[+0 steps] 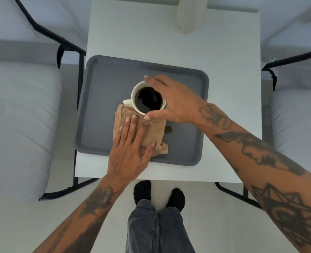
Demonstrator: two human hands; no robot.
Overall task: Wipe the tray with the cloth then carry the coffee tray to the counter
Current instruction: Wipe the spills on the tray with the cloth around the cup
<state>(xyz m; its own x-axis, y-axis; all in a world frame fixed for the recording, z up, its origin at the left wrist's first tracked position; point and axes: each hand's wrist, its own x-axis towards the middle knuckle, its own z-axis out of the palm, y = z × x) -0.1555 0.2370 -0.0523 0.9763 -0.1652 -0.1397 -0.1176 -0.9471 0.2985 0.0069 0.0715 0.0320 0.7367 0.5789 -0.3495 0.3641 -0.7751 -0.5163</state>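
Observation:
A grey tray (pixel 103 84) lies on a white table (pixel 224 42). A folded tan cloth (pixel 154 130) rests on the tray's near middle, with my left hand (pixel 131 150) pressed flat on it, fingers spread. A white mug of black coffee (pixel 147 98) is tilted above the cloth's far edge, its handle pointing left. My right hand (pixel 171 99) grips the mug by its rim from the right. A small brown coffee spot (pixel 168 130) shows on the tray just right of the cloth.
A cream vase-like object (pixel 189 13) stands at the table's far end. White cushioned chairs with black frames flank the table, one on the left (pixel 17 125) and one on the right (pixel 297 125). My legs and feet (pixel 158 198) stand at the near edge.

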